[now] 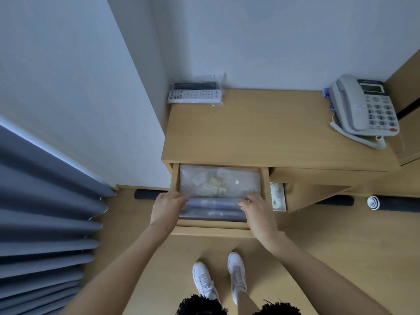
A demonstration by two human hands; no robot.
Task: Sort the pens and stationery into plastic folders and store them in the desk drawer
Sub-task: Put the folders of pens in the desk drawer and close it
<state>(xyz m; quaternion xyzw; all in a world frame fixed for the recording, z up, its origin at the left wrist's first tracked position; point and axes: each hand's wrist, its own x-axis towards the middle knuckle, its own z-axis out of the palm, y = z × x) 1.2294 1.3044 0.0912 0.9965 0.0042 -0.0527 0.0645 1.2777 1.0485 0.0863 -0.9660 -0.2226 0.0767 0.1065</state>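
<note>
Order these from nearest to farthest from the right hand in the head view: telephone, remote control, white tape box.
From the right hand:
1. White tape box, just right of the drawer.
2. Remote control, desk's back left corner.
3. Telephone, desk's far right.

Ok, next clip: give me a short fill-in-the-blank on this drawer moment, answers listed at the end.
1. Both plastic folders lie inside the open desk ____.
2. The left hand and right hand hold the near edge of the upper folder, which overlaps the ____ folder nearest the person.
3. On the desk top, the white ____ sits at the right.
4. The bagged remote controls lie at the desk's back ____ corner.

Missing words: drawer; lower; telephone; left
</note>
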